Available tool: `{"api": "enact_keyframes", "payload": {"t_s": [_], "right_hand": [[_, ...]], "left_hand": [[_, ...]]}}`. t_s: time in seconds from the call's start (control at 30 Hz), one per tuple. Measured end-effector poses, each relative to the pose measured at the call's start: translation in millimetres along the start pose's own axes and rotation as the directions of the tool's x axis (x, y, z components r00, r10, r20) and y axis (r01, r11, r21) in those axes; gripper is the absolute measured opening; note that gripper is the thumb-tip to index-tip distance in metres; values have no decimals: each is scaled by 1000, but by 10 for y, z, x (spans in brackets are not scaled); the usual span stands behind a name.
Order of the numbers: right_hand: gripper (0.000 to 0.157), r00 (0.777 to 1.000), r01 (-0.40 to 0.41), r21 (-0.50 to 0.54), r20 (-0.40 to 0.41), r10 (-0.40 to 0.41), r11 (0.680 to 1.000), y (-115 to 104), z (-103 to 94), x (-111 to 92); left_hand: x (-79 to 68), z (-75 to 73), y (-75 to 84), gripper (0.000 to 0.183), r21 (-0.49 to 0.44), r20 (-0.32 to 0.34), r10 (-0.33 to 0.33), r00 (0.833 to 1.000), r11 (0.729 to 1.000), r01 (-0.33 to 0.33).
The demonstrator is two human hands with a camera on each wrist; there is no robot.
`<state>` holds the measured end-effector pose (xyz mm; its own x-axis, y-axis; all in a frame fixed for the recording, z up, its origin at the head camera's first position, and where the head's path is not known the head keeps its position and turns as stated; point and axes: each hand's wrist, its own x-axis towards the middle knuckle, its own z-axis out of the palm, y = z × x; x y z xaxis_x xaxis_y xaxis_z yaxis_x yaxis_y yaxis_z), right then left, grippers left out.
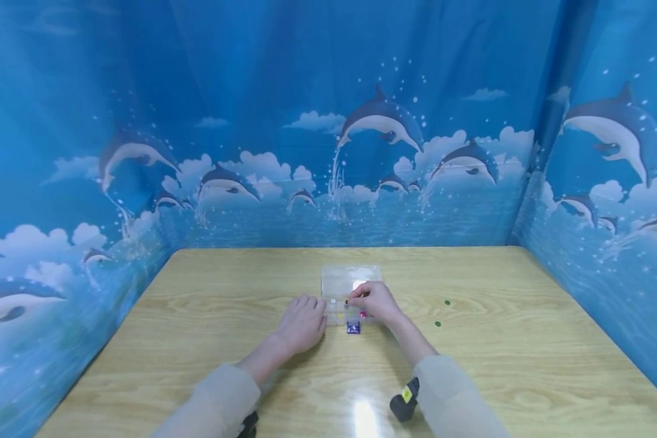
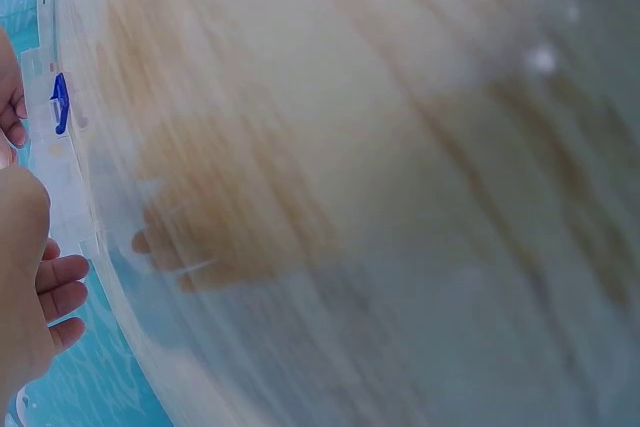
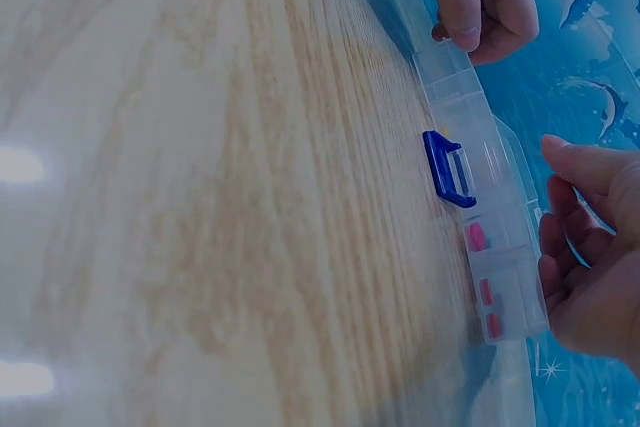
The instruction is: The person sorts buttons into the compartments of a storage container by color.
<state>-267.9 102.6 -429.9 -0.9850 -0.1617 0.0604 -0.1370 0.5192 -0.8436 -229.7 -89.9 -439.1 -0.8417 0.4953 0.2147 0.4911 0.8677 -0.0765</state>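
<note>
A clear plastic compartment box (image 1: pixel 339 281) lies on the table with its lid raised at the back. Its blue latch (image 1: pixel 353 328) faces the front. At the box's left end my left hand (image 1: pixel 302 322) grips the edge, thumb toward the front. My right hand (image 1: pixel 376 299) is over the compartments, thumb and fingertips drawn together at a small dark piece (image 1: pixel 347 302). White (image 1: pixel 333 301), yellow (image 1: pixel 340 316) and pink pieces (image 1: pixel 363 314) lie in separate compartments. From the right wrist view, pink pieces (image 3: pixel 476 237) show through the front wall.
Two small dark green discs (image 1: pixel 447 302) lie on the wooden table (image 1: pixel 525 340) right of the box. A blue dolphin-print curtain (image 1: pixel 285 121) stands along the back and sides of the table.
</note>
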Motion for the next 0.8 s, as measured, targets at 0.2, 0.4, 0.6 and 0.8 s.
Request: {"api": "enact_keyframes", "payload": {"t_s": [0.2, 0.4, 0.6, 0.8], "right_hand": [[4, 1000, 8, 27, -15, -7, 1000, 9, -41, -12], [6, 999, -16, 109, -39, 20, 994, 55, -105, 2], [9, 995, -82, 199, -44, 92, 977, 83, -206, -3], [15, 993, -80, 202, -68, 96, 976, 133, -337, -30]], "left_hand": [[4, 7, 6, 23, 5, -11, 4, 1000, 1000, -4], [0, 4, 6, 22, 20, -24, 11, 1000, 1000, -11], [1, 9, 5, 23, 18, -10, 0, 1000, 1000, 0], [-1, 11, 3, 23, 23, -4, 2, 1000, 1000, -2]]}}
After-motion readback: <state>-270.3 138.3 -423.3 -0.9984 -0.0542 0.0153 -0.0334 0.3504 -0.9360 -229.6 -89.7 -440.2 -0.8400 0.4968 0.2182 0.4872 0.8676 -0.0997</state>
